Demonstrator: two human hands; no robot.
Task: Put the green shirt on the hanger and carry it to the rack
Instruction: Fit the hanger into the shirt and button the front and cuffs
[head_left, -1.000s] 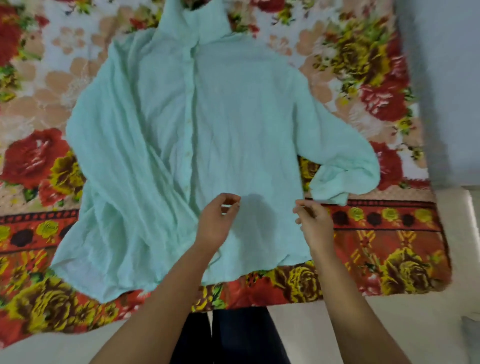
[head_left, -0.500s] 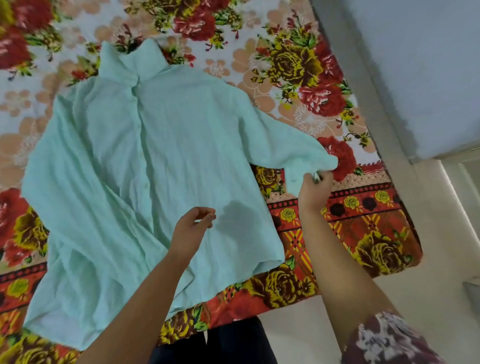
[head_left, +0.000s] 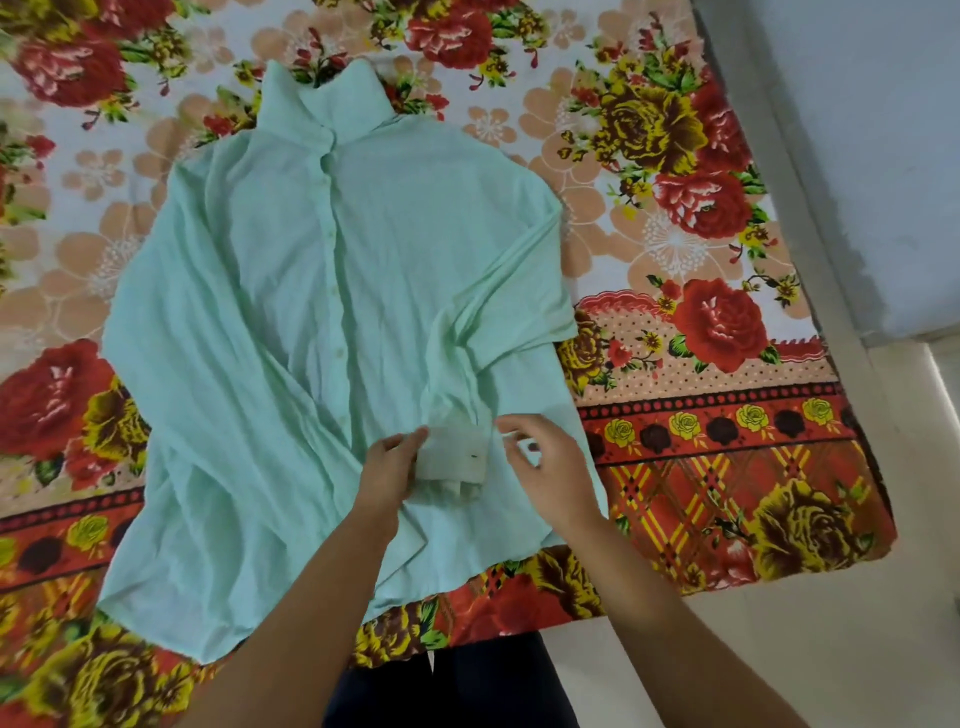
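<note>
Sleeve (head_left: 498, 296) now across green shirt (head_left: 249, 322), cuff (head_left: 453, 454) between left hand (head_left: 388, 470) and right hand (head_left: 545, 462)

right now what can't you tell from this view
Hanger and rack: nowhere in the head view.
Sleeve cuff: motion-blurred; whether left hand or right hand grips it is unclear.
Green shirt hem: partly hidden behind the left forearm.
Floral bedsheet: cut off by top and left edges.
</note>
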